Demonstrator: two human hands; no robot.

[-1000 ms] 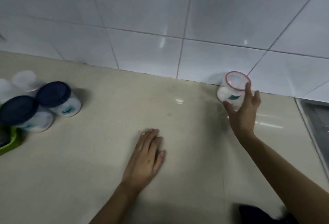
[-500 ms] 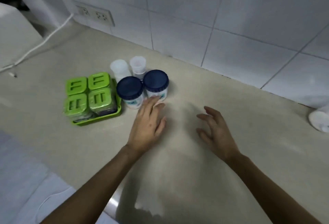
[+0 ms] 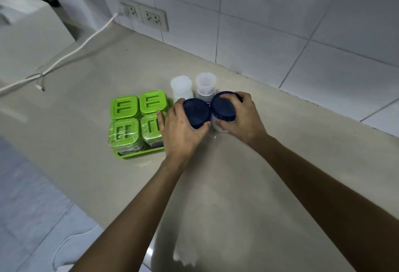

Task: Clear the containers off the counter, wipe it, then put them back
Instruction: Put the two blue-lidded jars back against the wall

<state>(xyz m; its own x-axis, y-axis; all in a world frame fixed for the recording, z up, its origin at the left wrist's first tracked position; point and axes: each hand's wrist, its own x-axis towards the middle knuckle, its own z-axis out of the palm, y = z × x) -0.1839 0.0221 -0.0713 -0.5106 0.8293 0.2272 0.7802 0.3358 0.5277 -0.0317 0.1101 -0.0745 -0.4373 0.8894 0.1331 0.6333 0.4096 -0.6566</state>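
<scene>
Two white jars with dark blue lids stand side by side on the beige counter (image 3: pixel 248 185). My left hand (image 3: pixel 180 130) wraps around the left blue-lidded jar (image 3: pixel 197 112). My right hand (image 3: pixel 243 118) grips the right blue-lidded jar (image 3: pixel 222 106). Just behind them stand two translucent white containers, the left white container (image 3: pixel 181 87) and the right white container (image 3: pixel 205 85). To the left, a green tray (image 3: pixel 138 154) holds several green-lidded boxes (image 3: pixel 124 107).
A white tiled wall (image 3: pixel 280 23) runs along the back of the counter, with a double power socket (image 3: pixel 143 14) and a white cable (image 3: pixel 64 55) trailing left across the counter. A white appliance (image 3: pixel 28 34) stands at far left. The counter's front edge drops to a tiled floor at lower left.
The view swung left from the red-rimmed container by the wall. Both hands moved to the blue-lidded jars and closed around them, one jar in each hand.
</scene>
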